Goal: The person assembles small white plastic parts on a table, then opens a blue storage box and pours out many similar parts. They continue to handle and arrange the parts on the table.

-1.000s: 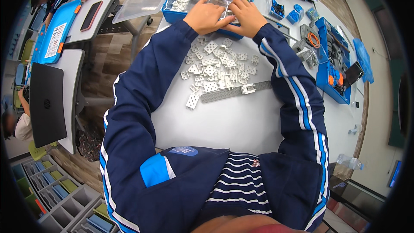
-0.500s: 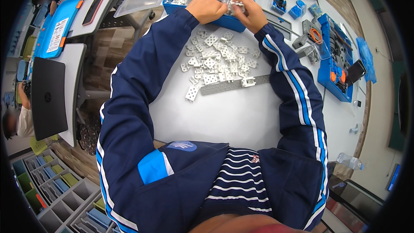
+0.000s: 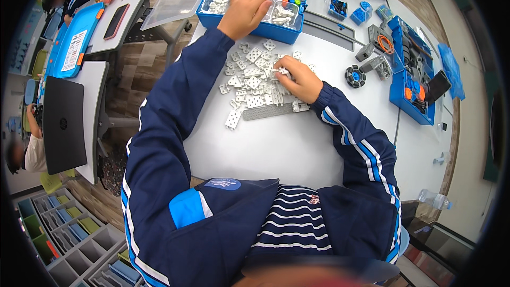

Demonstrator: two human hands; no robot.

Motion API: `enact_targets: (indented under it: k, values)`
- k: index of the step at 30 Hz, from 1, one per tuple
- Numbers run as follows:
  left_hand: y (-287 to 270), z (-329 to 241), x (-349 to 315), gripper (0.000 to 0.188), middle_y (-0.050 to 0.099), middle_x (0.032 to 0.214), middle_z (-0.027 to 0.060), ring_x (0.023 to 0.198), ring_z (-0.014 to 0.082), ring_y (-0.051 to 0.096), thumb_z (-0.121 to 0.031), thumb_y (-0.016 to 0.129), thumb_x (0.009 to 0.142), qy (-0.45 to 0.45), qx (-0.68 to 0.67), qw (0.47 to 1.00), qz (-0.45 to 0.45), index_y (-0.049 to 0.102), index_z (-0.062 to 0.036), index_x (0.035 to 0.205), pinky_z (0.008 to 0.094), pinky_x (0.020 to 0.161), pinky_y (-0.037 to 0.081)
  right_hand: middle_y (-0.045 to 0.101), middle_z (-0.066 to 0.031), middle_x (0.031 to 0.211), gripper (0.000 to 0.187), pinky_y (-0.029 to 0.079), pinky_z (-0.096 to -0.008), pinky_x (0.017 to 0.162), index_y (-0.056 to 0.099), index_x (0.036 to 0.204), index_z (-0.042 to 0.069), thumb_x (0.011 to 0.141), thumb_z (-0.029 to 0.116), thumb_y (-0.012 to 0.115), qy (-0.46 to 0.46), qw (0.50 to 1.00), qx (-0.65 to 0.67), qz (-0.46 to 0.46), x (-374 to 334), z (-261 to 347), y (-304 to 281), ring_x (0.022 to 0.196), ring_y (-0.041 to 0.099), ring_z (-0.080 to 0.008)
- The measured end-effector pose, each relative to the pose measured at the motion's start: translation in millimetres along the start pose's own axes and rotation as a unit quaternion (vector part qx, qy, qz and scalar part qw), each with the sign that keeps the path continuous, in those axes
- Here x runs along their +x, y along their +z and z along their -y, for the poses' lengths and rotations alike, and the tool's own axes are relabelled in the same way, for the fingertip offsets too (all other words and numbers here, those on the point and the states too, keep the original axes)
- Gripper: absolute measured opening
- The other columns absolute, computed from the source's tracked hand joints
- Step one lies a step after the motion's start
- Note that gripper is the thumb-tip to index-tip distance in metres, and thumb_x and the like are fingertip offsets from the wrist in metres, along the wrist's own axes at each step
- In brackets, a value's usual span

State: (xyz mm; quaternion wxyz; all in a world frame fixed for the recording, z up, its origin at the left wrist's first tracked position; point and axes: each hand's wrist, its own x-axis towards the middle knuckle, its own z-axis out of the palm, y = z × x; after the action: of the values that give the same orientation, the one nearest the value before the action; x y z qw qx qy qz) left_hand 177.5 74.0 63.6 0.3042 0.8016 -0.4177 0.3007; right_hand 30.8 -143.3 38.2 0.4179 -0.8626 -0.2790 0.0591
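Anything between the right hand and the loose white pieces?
Nothing visible. The right hand is over the right side of the white pieces, holding a small white part; the grey strip lies along their near side, not between.

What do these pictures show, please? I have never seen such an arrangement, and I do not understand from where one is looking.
There is no machine: you see a person's two bare hands. The view comes from a wide fisheye camera worn on the head, looking down, so straight edges bend. On the white table lie a heap of small white parts and a grey perforated strip. The right hand holds a small white piece over the heap. The left hand is at the blue box; whether it grips something is unclear.
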Motion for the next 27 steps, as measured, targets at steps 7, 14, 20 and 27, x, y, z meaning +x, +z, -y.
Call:
enact_targets:
  k: [7, 14, 20, 27]
  values:
    - [-22, -74, -62, 0.013, 0.054, 0.089, 0.0164, 0.086, 0.0357, 0.054, -0.011, 0.056, 0.101, -0.042, -0.167, 0.977, 0.122, 0.057, 0.0008, 0.097, 0.0419, 0.080, 0.044, 0.065, -0.0140, 0.111, 0.044, 0.052, -0.0342, 0.087, 0.061, 0.130, 0.004, 0.094, 0.025, 0.074, -0.102, 0.989, -0.101, 0.027, 12, -6, -26, 0.100, 0.064, -0.0281]
    - [-30, -79, -69, 0.016, 0.055, 0.100, 0.0131, 0.101, 0.0318, 0.052, -0.020, 0.054, 0.101, -0.042, -0.155, 0.957, 0.240, 0.054, -0.0043, 0.102, 0.0423, 0.089, 0.040, 0.075, -0.0146, 0.107, 0.028, 0.055, -0.0409, 0.085, 0.071, 0.115, 0.003, 0.095, 0.021, 0.065, -0.123, 0.968, -0.189, -0.113, 101, -26, -93, 0.099, 0.071, -0.0318]
    - [-17, -15, -12, 0.020, 0.064, 0.104, 0.0168, 0.103, 0.0371, 0.061, -0.012, 0.063, 0.092, 0.010, 0.013, 0.998, 0.059, 0.059, -0.0021, 0.109, 0.0449, 0.088, 0.047, 0.075, -0.0189, 0.102, 0.044, 0.046, -0.0569, 0.093, 0.070, 0.108, 0.001, 0.100, 0.037, 0.045, 0.047, 0.926, -0.374, -0.019, 136, -31, -63, 0.098, 0.071, -0.0373]
    - [6, 38, 10, 0.043, 0.069, 0.113, 0.0152, 0.108, 0.0311, 0.064, -0.031, 0.034, 0.105, 0.015, 0.115, 0.942, 0.315, 0.066, -0.0031, 0.112, 0.0573, 0.123, 0.023, 0.074, -0.0130, 0.100, 0.046, 0.037, -0.0519, 0.096, 0.059, 0.118, 0.005, 0.103, 0.044, 0.040, 0.047, 0.902, -0.416, 0.103, 147, -38, -73, 0.098, 0.068, -0.0327]
